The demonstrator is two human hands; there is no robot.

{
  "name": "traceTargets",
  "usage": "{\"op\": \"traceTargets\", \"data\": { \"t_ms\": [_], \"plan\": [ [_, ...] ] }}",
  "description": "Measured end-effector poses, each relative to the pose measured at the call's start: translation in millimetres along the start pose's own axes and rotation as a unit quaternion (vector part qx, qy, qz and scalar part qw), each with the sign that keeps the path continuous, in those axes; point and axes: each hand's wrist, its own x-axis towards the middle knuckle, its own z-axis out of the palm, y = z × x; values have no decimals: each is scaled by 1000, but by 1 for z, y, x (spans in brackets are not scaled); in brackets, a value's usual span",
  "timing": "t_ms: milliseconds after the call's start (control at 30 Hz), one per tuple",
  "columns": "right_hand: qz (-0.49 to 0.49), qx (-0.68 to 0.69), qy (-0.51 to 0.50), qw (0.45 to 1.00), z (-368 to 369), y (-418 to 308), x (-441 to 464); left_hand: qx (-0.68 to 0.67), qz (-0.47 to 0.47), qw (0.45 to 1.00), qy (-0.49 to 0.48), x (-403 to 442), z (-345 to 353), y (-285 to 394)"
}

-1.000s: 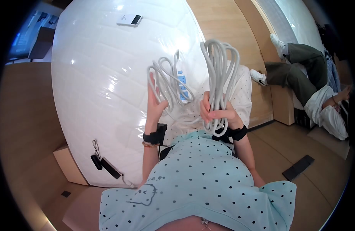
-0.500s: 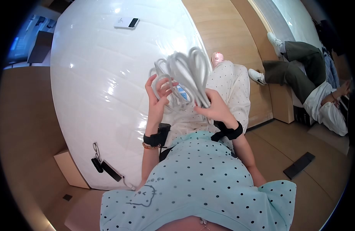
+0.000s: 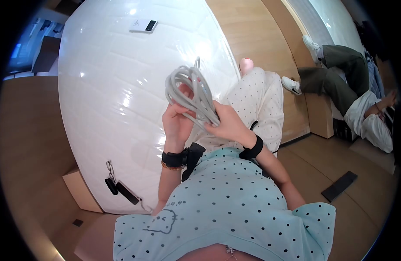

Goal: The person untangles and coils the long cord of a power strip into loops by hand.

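A coiled light-grey cable (image 3: 199, 93) is gathered in several loops above my lap. My left hand (image 3: 176, 124) is closed around the loops on the left, with some fingers reaching inside the coil and partly hidden behind it. My right hand (image 3: 230, 124) pinches the bundle at its lower right end, thumb toward me. Black straps circle both of my wrists, and a beaded bracelet (image 3: 172, 166) sits below the left one.
I sit on a plastic-covered mattress (image 3: 100, 108). On it lie a white box (image 3: 143, 26), a black phone-like object (image 3: 127, 193) and glasses (image 3: 110, 169). Another person's trousered legs (image 3: 335, 82) are at right. A dark flat bar (image 3: 339, 186) lies on the floor.
The loops have been drawn together into a tighter coil and shifted left and toward me. My left fingers have closed on it; my right hand has moved slightly left, keeping its grip.
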Motion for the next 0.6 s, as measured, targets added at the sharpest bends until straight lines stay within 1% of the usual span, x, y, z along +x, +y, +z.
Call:
{"op": "traceTargets", "data": {
  "t_ms": [67, 167, 267, 367, 467, 567, 600],
  "plan": [
    [-12, -39, -10, 999, 1, 4, 1, -10, -3, 1000, 1, 0, -1, 0],
    [-21, -59, -34, 997, -5, 0, 2, -1, 23, 998, 61, 1, 0, 6],
    [-19, -22, -28, 999, -1, 0, 1, 9, 1, 1000, -22, 2, 3, 13],
    [15, -4, -36, 999, 1, -3, 3, -32, 2, 992, -123, 1, 2, 10],
    [4, -75, -25, 997, 5, 6, 1, 149, 81, 980, -107, 1, 4, -1],
    [23, -152, -30, 988, 7, 7, 1, 234, 59, 969, 59, 3, 3, -11],
    [26, -156, -35, 987, 8, 6, 1, 217, 72, 971, 69, 3, 3, -14]
  ]
}}
